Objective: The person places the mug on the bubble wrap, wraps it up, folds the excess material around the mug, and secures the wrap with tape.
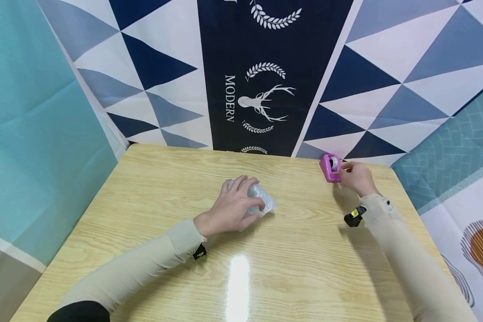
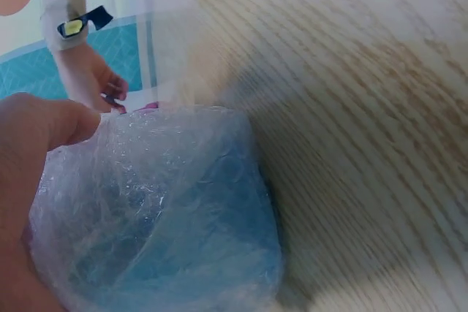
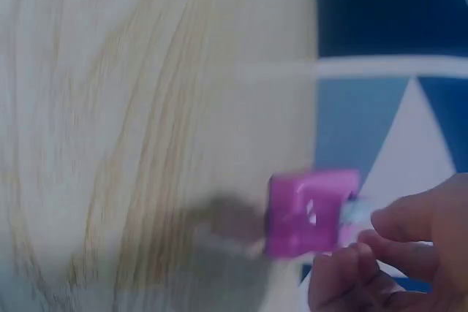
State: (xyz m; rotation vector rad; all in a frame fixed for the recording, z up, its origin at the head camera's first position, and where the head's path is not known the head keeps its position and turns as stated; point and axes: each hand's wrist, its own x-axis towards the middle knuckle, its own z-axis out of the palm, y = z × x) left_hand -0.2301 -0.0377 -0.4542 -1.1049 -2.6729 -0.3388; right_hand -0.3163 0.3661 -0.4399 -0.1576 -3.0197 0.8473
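My left hand (image 1: 235,206) grips a package wrapped in clear bubble wrap (image 1: 261,199) near the middle of the table. Up close in the left wrist view, the crinkled wrap (image 2: 161,210) shows a bluish tint, and the thumb lies along its edge. At the table's back right, my right hand (image 1: 358,176) holds a small pink tape dispenser (image 1: 328,168) at its right side. Its thumb and curled fingertips meet beside the pale tape roll in the right wrist view, where the dispenser (image 3: 303,213) looks blurred. Whether the dispenser's base touches the table, I cannot tell.
The light wood table (image 1: 161,188) ends at a patterned cloth wall (image 1: 261,80) along the back. A teal cloth (image 1: 44,112) hangs at the left. Another patterned cloth (image 1: 459,179) borders the right side. Both wrists carry small black devices.
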